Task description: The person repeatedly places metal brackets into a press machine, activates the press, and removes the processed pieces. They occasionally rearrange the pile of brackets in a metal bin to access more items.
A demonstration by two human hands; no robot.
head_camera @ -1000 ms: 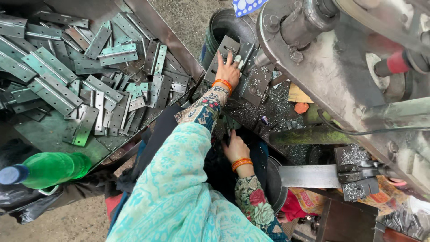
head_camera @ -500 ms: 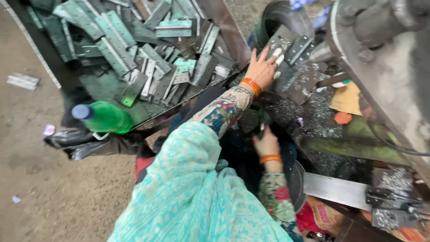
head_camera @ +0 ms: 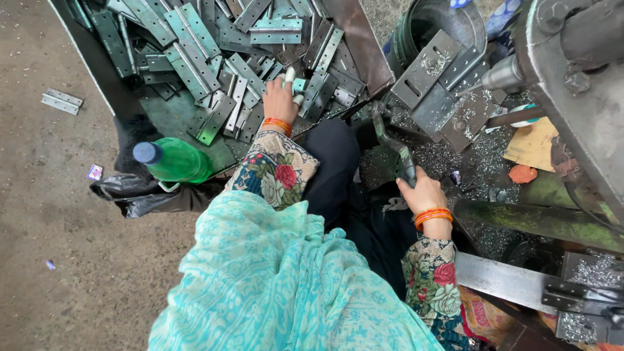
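Observation:
My left hand (head_camera: pixel 279 101), with taped fingertips and an orange bangle, reaches into a metal tray (head_camera: pixel 166 120) heaped with grey-green hinges (head_camera: pixel 195 45). Its thumb and forefinger pinch a small teal hinge (head_camera: pixel 300 84) on top of the pile. My right hand (head_camera: pixel 422 192) is closed around the dark lever handle (head_camera: pixel 392 142) of the press machine (head_camera: pixel 572 84). The handle rises from my fist toward the machine's slotted metal plates (head_camera: pixel 432 81). Metal shavings cover the machine bed around that hand.
A green plastic bottle with a blue cap (head_camera: pixel 174 160) lies by the tray's near corner on a black bag (head_camera: pixel 140 195). One loose hinge (head_camera: pixel 62 101) lies on the concrete floor at left. A round metal drum (head_camera: pixel 422 26) stands behind the plates.
My left hand has left the machine's plates and swung left into the hinge tray. My right hand has come up and closed on the lever handle.

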